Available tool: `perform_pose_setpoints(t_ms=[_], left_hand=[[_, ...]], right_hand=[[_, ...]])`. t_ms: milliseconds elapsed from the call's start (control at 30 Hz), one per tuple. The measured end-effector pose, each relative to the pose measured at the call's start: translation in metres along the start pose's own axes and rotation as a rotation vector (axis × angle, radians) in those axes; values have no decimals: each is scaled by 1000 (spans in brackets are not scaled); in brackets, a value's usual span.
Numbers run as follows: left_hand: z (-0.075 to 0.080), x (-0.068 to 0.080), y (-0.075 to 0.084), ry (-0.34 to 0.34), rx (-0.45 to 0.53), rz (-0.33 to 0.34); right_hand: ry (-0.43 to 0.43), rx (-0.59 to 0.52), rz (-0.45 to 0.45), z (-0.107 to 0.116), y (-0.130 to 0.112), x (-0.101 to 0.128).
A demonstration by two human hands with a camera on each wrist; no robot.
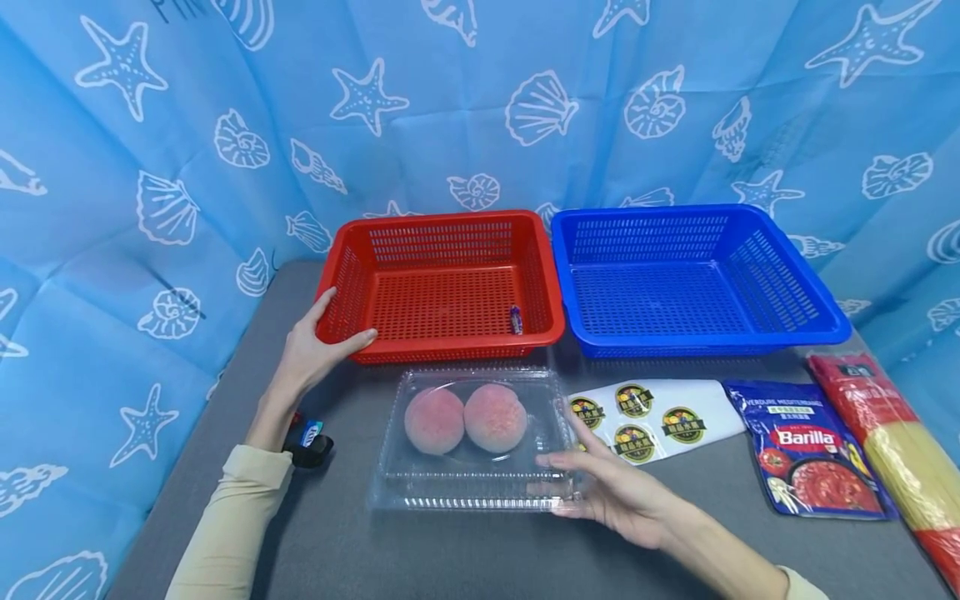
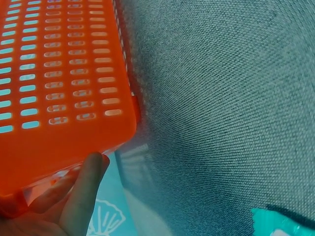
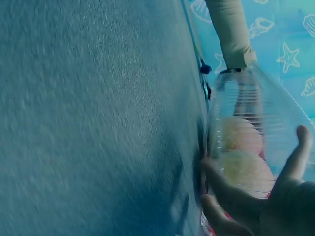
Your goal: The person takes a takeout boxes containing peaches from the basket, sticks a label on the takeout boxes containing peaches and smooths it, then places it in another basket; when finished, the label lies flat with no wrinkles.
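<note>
In the head view a clear plastic clamshell box lies on the grey table with two pink peaches showing in it. My right hand grips the box by its right end, thumb over the lid and fingers low at its side. The right wrist view shows the same box between thumb and spread fingers. My left hand holds the red plastic basket at its near left corner, thumb over the front rim. A small purple packet lies inside this basket.
A blue basket stands right of the red one. In front lie a white sheet of round stickers, a Barilla sauce pouch and a bag of spaghetti. A small blue-and-white packet is beside my left forearm.
</note>
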State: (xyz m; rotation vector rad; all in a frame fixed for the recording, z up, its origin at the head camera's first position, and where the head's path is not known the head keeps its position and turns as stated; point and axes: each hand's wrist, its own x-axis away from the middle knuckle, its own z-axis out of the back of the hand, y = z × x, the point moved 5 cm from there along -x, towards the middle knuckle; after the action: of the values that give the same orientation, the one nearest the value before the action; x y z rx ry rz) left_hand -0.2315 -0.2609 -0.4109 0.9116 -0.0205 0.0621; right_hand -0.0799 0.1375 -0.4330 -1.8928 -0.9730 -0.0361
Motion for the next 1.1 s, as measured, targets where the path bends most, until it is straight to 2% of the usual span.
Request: perform_pose_setpoints(t_ms=[233,467,733,867,1000,1100], left_hand=[[0,0,0,1,5,1],[0,1,-1,8,-2,1],[-1,0,0,11,-1,-10],[-1,0,0,12,-1,-12],[-1,0,0,14,1,-13],[-1,1,0,15,6,-12]], right_hand=[[96,241,38,-2,-6,-1],[49,354,93,-7,-3,1],[-17,495,226,-13,-1,1],[-48,538,249,-13,-1,1],[-19,616,292,-13,-1,0],[44,745,363,-13,-2,0]])
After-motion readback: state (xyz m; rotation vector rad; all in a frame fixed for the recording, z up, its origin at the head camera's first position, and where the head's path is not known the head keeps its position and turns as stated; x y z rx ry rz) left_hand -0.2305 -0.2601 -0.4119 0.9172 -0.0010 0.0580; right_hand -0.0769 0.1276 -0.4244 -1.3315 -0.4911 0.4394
